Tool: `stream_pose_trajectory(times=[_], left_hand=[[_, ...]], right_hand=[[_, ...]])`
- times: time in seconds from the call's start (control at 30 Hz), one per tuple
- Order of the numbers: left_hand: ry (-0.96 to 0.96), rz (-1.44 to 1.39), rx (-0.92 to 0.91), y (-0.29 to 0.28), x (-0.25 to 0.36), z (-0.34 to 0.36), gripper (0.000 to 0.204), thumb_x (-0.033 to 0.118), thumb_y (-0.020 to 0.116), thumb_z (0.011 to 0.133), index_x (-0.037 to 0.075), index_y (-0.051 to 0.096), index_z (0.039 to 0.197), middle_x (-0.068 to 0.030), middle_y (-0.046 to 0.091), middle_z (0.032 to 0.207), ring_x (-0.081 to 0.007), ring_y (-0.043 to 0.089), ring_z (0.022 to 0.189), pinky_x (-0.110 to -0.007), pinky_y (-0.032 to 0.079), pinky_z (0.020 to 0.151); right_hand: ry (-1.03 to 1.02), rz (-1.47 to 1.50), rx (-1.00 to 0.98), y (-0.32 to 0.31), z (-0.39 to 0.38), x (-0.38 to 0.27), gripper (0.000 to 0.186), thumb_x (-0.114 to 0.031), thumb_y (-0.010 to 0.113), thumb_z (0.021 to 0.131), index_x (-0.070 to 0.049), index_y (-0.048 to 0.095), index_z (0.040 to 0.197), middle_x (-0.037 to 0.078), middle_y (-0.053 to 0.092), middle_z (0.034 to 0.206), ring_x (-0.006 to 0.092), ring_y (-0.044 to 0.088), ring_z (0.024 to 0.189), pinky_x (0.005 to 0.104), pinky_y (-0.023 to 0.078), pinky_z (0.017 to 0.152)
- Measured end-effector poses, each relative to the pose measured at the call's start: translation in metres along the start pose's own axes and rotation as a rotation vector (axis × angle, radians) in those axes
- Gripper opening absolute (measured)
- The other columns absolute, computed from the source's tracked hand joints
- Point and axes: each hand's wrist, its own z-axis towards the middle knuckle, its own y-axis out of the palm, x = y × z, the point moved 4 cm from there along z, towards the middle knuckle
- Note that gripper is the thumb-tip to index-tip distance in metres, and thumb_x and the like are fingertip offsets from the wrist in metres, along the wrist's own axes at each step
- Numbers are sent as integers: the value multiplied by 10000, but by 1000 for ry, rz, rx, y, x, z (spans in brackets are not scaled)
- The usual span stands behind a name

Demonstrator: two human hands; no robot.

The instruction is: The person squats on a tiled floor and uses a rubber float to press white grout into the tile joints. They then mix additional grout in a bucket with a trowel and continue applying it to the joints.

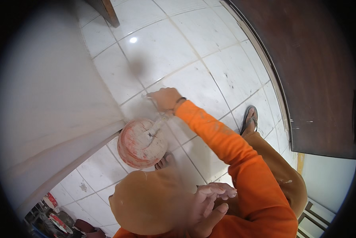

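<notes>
My right hand (164, 99) reaches out over the tiles, closed in a fist, with a dark band at its wrist. A small pale tip pokes out past its fingers; what it belongs to is unclear. Just below this hand stands a round reddish bucket (125, 146), crusted with whitish stuff. A whitish, stick-like piece (159, 123) slants over the bucket's near-right side; I cannot tell whether it joins what the fist holds. Close to my body, my left hand (211, 204) is open, fingers loosely bent and thumb apart, with whitish smears on the fingertips. Nothing shows in it.
A pale wall or sheet (59, 91) rises along the left. The dark brown door (313, 79) is at the right, a wooden leg (108, 14) at the top. My sandalled foot (249, 119) and bent knees flank the bucket. Assorted items (59, 222) lie lower left.
</notes>
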Motion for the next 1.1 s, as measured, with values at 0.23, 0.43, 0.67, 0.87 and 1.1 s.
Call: stream_pose_trajectory(times=[0.23,0.43,0.67,0.87,1.1], left_hand=[[-21,48,-5,-10,3,4,303,72,572,1000,11,490,1285,-153,590,1211,-181,547,1057,-351,422,961],[2,160,4,-20,1,11,273,66,587,989,32,508,1247,-132,600,1171,-171,547,1038,-340,421,944],[-17,30,-47,-11,4,9,262,35,574,983,36,509,1236,-128,598,1170,-168,551,1040,-334,428,940],[6,73,-38,-10,4,10,260,30,572,983,34,508,1235,-124,597,1163,-166,554,1039,-329,432,938],[-1,46,-51,-8,5,6,258,25,570,982,31,507,1233,-119,595,1156,-163,558,1038,-324,436,936]], right_hand=[[-218,-329,343,15,-3,75,522,-200,572,935,-190,523,1455,162,621,1342,317,615,1207,480,537,922],[-276,-424,125,41,-49,56,548,-194,584,926,-146,512,1467,134,600,1397,331,577,1261,491,509,968],[302,-159,44,-46,-4,78,510,-76,597,812,-106,621,1321,198,731,981,373,716,893,487,579,777],[53,-63,106,13,53,-6,266,-101,677,807,26,678,1041,206,737,949,381,734,885,455,596,777],[-124,-80,-7,-3,18,-26,550,-108,603,811,-206,630,1352,182,733,928,370,717,859,462,577,717]])
